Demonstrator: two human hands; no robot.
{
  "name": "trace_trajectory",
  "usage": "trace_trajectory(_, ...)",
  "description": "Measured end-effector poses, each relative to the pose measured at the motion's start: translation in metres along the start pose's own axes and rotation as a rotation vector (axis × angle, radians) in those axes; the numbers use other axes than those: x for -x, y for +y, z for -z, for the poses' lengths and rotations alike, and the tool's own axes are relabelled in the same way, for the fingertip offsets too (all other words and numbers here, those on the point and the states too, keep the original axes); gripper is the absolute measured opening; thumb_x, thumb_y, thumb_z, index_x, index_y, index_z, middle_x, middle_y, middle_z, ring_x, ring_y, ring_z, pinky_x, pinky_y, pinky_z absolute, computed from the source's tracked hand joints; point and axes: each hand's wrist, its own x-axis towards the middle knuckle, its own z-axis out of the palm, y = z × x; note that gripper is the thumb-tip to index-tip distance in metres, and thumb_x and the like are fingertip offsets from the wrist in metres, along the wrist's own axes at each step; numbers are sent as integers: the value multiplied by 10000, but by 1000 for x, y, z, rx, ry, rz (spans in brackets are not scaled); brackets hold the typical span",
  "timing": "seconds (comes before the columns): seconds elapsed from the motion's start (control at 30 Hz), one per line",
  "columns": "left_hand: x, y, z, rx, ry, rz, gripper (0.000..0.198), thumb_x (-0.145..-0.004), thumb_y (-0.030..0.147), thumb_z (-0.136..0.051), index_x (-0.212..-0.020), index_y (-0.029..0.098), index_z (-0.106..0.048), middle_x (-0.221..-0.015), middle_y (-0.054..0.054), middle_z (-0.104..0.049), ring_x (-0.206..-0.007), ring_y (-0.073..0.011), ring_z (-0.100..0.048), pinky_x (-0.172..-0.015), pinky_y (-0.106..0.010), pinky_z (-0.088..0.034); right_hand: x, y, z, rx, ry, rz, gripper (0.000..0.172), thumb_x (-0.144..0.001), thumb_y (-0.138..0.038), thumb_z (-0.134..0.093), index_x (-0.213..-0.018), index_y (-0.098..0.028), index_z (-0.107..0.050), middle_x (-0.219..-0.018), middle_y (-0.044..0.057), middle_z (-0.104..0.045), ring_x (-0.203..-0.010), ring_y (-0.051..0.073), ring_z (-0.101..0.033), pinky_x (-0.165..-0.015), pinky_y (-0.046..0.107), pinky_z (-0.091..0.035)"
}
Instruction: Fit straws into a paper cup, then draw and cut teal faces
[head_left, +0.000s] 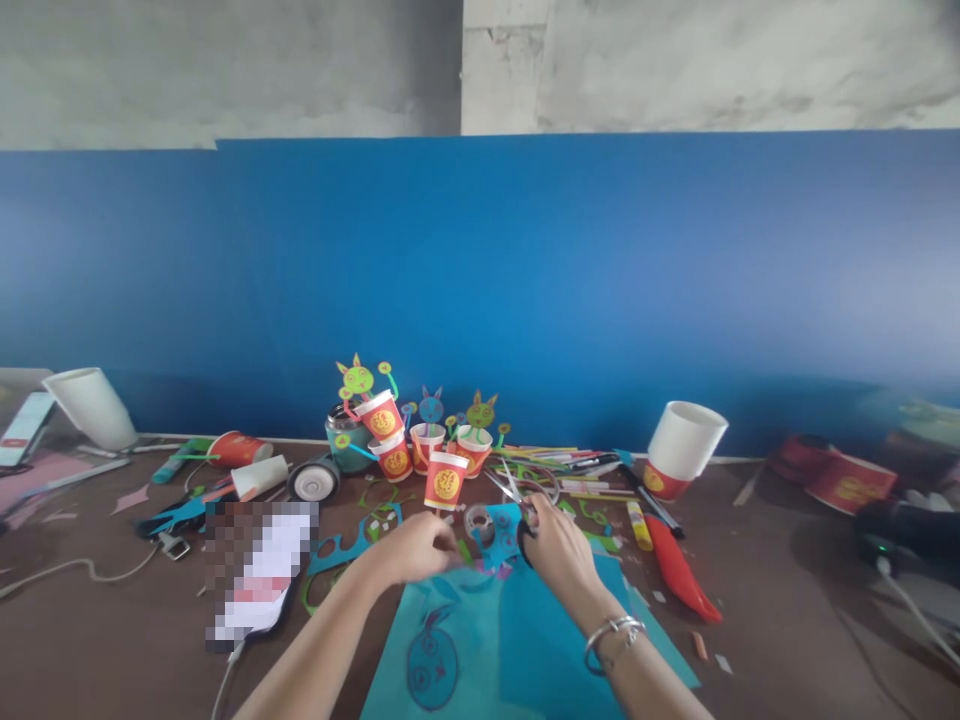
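My right hand (553, 543) is closed round the handles of a pair of scissors (508, 484), whose blades are spread and point up and left. My left hand (417, 548) is curled just in front of a red and white paper cup (447, 484); what its fingers hold, if anything, is blurred. Under both hands lies blue paper (551, 640), with a rabbit-like face (432, 668) drawn on its left part. Between the hands are small blue cut pieces (498, 535) and a roll of clear tape (479, 521).
Cups with paper animal figures (427, 432) stand behind the hands. Stacked white cups (686, 445), a glue stick (639, 525) and a red pouch (681, 570) are at right. A phone (268, 570) with a cable lies at left, near a tipped cup (259, 477).
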Motion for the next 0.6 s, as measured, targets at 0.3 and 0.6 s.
trace_trajectory(0.3, -10, 9, -30, 90, 236, -21, 226, -717, 201, -547, -870, 194, -713, -911, -85, -731, -890, -267, -656, -738, -299, -441, -6, 11, -20, -165, 14, -44, 328, -684, -135, -560, -1008, -186, -568, -920, 102, -692, -844, 247, -634, -682, 268, -396)
trace_trajectory(0.6, -21, -3, -33, 226, 306, -42, 143, -747, 240, -558, -852, 184, -638, -803, -59, -700, -716, -208, -652, -623, -273, -460, -17, 13, -17, -521, 37, 27, 172, -645, -220, -521, -799, -178, -586, -661, 23, -630, -607, 184, -588, -544, 244, -410)
